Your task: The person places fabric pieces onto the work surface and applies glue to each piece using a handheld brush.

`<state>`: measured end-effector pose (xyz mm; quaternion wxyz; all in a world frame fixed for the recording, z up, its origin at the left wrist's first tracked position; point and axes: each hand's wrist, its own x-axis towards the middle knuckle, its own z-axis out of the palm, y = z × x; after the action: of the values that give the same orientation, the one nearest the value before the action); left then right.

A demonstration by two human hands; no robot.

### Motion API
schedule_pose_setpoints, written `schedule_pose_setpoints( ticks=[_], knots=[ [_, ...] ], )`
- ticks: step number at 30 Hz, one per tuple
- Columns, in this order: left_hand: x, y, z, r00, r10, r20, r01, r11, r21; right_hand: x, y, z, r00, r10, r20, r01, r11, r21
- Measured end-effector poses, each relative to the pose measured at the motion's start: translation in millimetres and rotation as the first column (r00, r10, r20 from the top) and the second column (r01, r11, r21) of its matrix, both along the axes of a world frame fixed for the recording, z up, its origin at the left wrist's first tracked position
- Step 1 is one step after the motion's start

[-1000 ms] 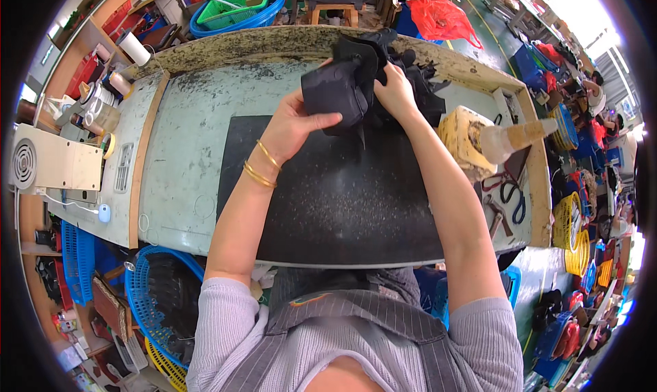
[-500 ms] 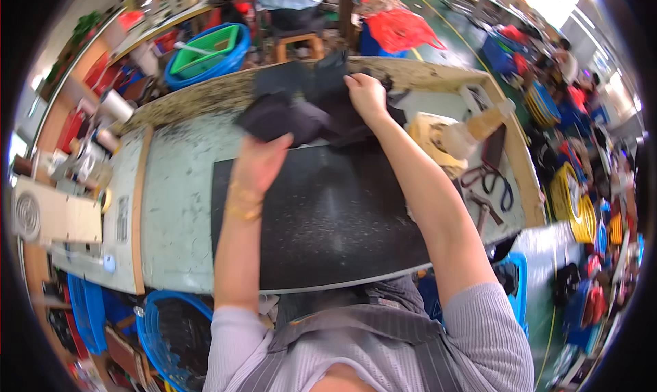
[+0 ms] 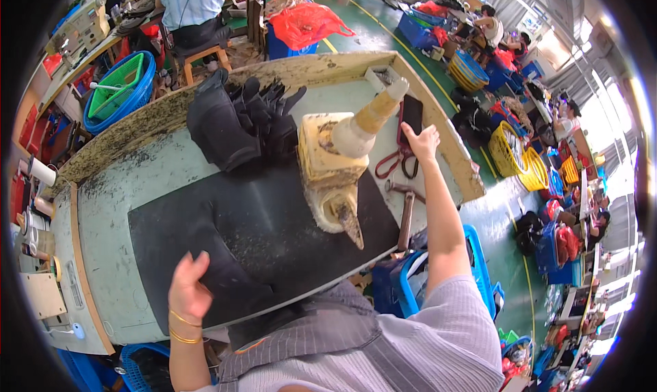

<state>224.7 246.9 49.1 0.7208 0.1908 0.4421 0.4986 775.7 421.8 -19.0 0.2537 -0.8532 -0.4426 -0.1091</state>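
My left hand (image 3: 189, 289) hovers at the left front of a black mat (image 3: 171, 217), fingers apart, holding nothing. Beside it, a curved black sheet piece (image 3: 229, 255) lies flat on the mat, hard to tell from it. My right hand (image 3: 422, 143) is at the table's right side, thumb spread, next to a dark flat phone-like object (image 3: 411, 111) and scissors with red and dark handles (image 3: 389, 165). Between my hands stands a cream, glue-crusted container (image 3: 328, 162) with a tapered bottle (image 3: 369, 121) and a dark-tipped spout or brush (image 3: 350, 224).
A pile of black cut pieces (image 3: 233, 121) sits at the far side. A hammer (image 3: 406, 217) lies by the right front edge. A raised wooden border (image 3: 130, 138) rims the table. Beyond are a blue tub (image 3: 140, 84), a red bag (image 3: 304, 26) and a seated person (image 3: 191, 8).
My view has swung right. The black pieces have left my hands and lie piled; one is on the mat. My right hand moved right, and the glue container now stands over the mat.
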Motion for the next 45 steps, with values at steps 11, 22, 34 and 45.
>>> schedule_pose_setpoints(
  ticks=[11,22,34,45],
  knots=[
    [25,-23,1,0.996,0.088,0.036,-0.088,0.996,0.001,38,51,-37,0.986,-0.01,-0.168,0.017,0.999,0.039],
    [41,2,-12,0.993,0.058,0.107,-0.068,0.994,0.09,-55,-76,32,0.814,0.551,-0.183,-0.425,0.78,0.458],
    [31,-7,-46,0.989,0.121,-0.081,-0.113,0.989,0.098,-181,-156,77,0.059,0.971,0.233,-0.918,0.144,-0.37],
    [33,-1,-49,0.988,0.153,-0.019,-0.148,0.976,0.161,-181,-173,118,0.304,0.741,-0.599,-0.68,0.609,0.409]
  ],
)
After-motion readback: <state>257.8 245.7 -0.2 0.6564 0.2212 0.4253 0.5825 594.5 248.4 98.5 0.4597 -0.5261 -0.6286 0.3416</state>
